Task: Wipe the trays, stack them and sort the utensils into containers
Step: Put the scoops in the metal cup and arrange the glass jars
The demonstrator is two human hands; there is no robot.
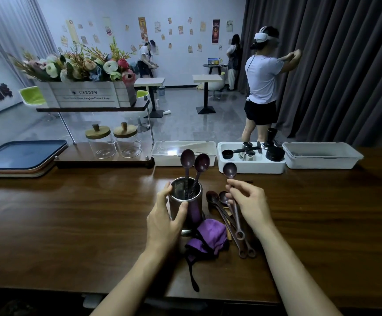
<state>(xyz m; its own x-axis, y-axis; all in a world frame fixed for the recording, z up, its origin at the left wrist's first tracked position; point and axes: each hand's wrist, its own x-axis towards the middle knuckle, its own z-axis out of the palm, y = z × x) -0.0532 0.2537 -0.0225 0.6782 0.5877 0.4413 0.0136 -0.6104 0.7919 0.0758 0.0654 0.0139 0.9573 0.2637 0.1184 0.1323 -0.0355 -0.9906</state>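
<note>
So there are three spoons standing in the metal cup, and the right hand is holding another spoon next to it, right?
Not quite. The head view shows only two spoons standing in the metal cup, not three. The right hand does hold another spoon next to it.

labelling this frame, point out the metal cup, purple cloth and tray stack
metal cup point(194, 213): head view, side wall
purple cloth point(211, 236): head view, bunched middle
tray stack point(21, 154): head view, top tray's floor

Both forearms extended forward; left hand point(162, 220) wraps cup point(195, 202); right hand point(251, 201) pinches spoon point(229, 170).
</note>
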